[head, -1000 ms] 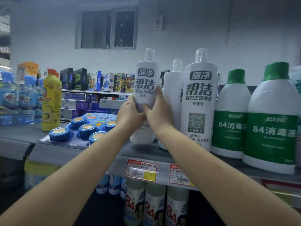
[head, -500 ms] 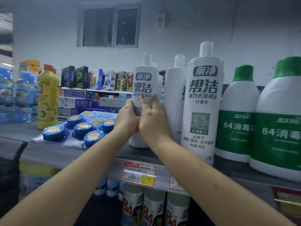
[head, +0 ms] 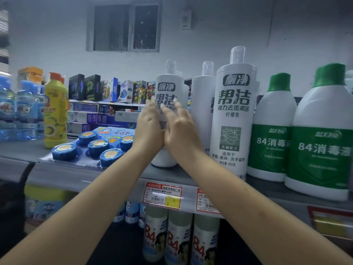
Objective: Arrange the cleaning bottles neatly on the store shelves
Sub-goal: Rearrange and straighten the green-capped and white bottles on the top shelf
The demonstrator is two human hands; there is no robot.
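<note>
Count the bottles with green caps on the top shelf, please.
2. One green-capped bottle stands right of the tall white bottles, a nearer green-capped bottle at the right edge. More may be hidden past the frame.

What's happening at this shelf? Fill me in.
A person is tidying toilet-cleaner bottles on a store shelf. Both hands are up at a white toilet cleaner bottle standing upright on the shelf: the left hand and right hand have fingers spread open in front of its label, not gripping. It stands left of two more of the same bottles, with green-capped 84 disinfectant bottles further right.
</note>
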